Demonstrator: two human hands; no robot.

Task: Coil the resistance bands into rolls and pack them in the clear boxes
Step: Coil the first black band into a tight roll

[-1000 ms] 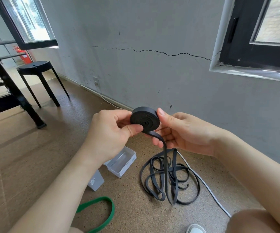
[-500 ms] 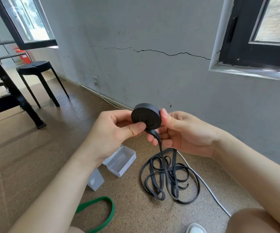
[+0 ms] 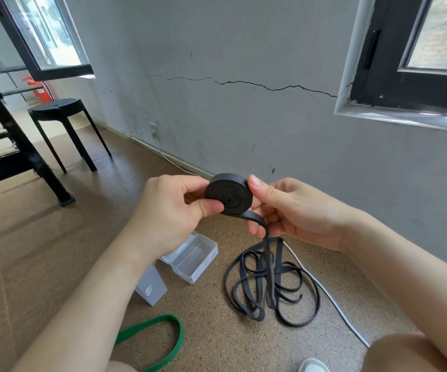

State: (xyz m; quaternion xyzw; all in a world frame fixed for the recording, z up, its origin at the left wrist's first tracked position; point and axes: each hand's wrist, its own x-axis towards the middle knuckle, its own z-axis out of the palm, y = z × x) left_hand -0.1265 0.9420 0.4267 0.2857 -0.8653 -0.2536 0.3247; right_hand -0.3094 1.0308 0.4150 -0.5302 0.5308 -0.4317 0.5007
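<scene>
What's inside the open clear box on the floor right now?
No band shows in the visible part of the clear box, only its bare bottom. The left hand covers its left end, so that part cannot be checked.

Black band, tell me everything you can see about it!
The black band is flat and looks rubbery. Part is wound into a tight round roll, pinched between the left hand and right hand. The rest hangs down into a loose tangle on the speckled floor.
</scene>
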